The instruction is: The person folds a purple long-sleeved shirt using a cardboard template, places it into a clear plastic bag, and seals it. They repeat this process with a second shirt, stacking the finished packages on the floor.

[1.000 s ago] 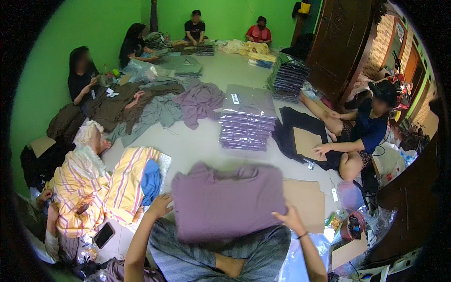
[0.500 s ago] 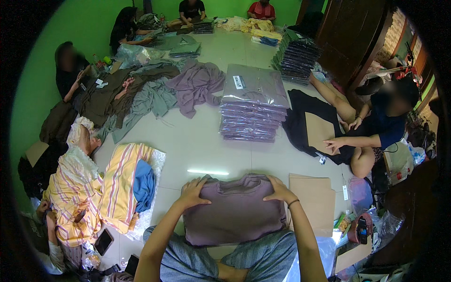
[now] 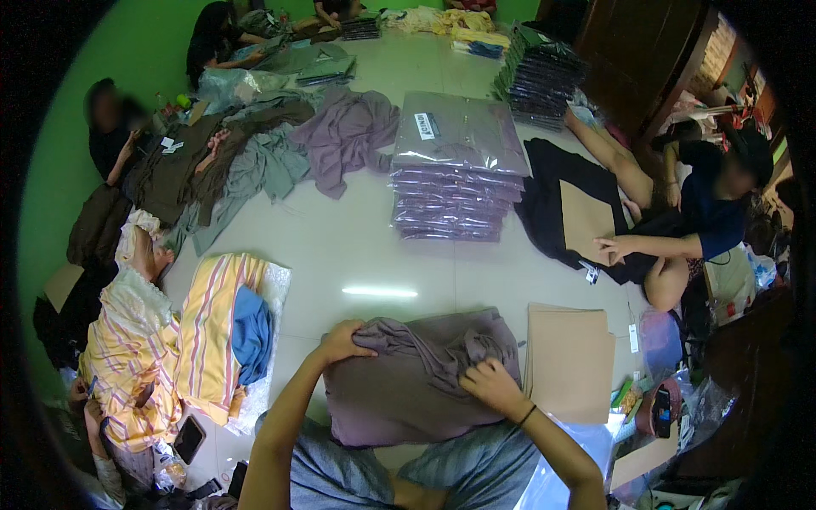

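Observation:
A folded mauve-brown garment [image 3: 399, 404] lies across my lap and the floor before me, its top side rumpled toward the right. At its far left corner, my left hand [image 3: 344, 342] is closed on the gathered edge, thumb on top. My right hand [image 3: 493, 388] has its fingers curled in on the garment's right part, pinching the bunched cloth. Right beside the garment lie several brown cardboard sheets [image 3: 571, 365] in a pile. Clear plastic [image 3: 557, 467] lies by my right knee.
Ahead stands a tall stack of bagged mauve garments [image 3: 455, 204]. To the left are a striped yellow cloth [image 3: 204, 340], a blue cloth [image 3: 252, 331] and a phone [image 3: 189, 439]. At right, a co-worker touches a cardboard sheet [image 3: 585, 217] on a black garment [image 3: 544, 170].
My right hand has moved from the garment's far right edge nearer to me and closed on the cloth. The neckline, smooth before, is now bunched. The view has shifted slightly.

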`<action>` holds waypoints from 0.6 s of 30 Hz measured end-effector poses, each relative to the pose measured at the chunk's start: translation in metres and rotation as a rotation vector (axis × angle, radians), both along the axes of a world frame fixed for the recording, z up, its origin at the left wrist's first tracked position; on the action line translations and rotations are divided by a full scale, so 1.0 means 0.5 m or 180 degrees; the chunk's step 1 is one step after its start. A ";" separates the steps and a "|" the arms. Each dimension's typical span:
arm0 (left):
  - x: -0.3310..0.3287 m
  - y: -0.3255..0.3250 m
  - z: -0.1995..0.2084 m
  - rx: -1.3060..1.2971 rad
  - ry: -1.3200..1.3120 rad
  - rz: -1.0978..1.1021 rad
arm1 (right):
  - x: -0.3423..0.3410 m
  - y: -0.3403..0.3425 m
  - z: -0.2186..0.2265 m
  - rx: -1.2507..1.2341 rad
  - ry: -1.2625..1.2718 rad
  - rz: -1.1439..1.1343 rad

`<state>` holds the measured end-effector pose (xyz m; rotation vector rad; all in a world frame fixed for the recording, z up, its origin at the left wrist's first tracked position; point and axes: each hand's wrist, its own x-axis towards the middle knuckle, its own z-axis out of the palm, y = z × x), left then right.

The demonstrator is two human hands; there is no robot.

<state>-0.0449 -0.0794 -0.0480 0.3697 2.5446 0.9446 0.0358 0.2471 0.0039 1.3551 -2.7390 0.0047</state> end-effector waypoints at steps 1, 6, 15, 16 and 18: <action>0.003 -0.001 0.008 0.0331 -0.0239 -0.0056 | 0.019 0.000 0.003 -0.0013 0.0022 0.0008; 0.069 0.025 0.094 0.0038 0.1381 -0.1412 | 0.037 0.042 0.021 0.0048 -0.0156 -0.0163; 0.293 0.030 0.211 -0.0280 0.2079 -0.2739 | 0.045 0.103 0.117 0.0160 -0.0187 -0.0412; 0.302 0.028 0.211 -0.0338 0.2044 -0.2619 | 0.059 0.105 0.129 0.0235 -0.0198 -0.0164; 0.305 0.019 0.213 -0.0180 0.1658 -0.1732 | 0.095 0.108 0.154 0.0362 -0.0201 0.0046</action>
